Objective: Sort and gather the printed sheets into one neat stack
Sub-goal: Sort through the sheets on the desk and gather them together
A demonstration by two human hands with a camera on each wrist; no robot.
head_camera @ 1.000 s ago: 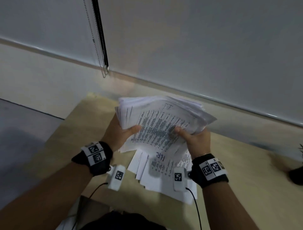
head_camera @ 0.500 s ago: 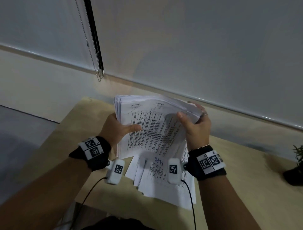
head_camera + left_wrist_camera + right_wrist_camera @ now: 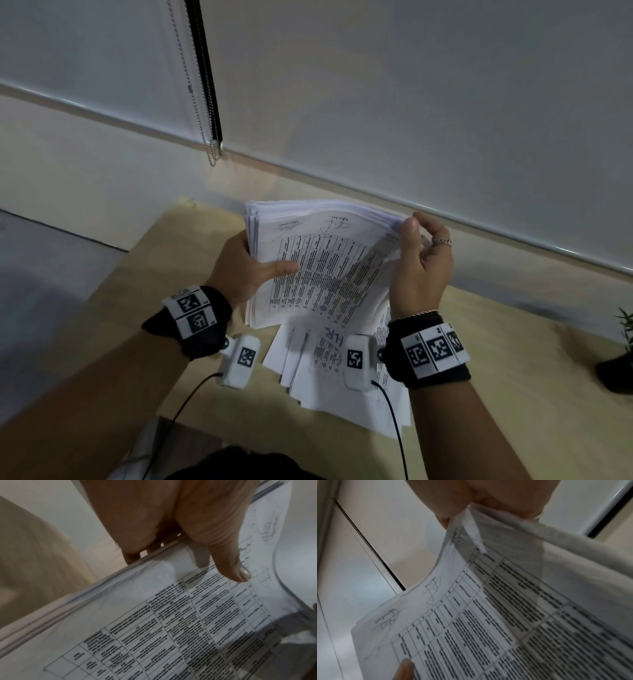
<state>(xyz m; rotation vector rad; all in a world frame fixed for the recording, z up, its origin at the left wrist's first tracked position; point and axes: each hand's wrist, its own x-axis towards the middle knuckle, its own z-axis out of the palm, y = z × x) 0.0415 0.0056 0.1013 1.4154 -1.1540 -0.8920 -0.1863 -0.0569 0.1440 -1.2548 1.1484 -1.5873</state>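
Note:
I hold a thick stack of printed sheets (image 3: 318, 260) tilted up above the wooden table (image 3: 496, 377). My left hand (image 3: 246, 270) grips its left edge, thumb across the top page and fingers behind; the left wrist view shows that thumb on the printed table of the stack (image 3: 171, 615). My right hand (image 3: 421, 260) pinches the stack's top right corner between thumb and fingers, bending it; the right wrist view shows the pinched corner of the sheets (image 3: 488, 601). Below, more loose printed sheets (image 3: 329, 370) lie fanned on the table, one marked "HR" in blue.
A wall with a white roller blind rises right behind the table, with a bead chain (image 3: 205, 137) hanging at the left. A small potted plant (image 3: 620, 363) stands at the table's right edge. The floor (image 3: 41, 274) drops away to the left.
The stack has been squared and tipped more upright. My right hand slid from the stack's lower right side up to its top right corner. The left hand kept its grip.

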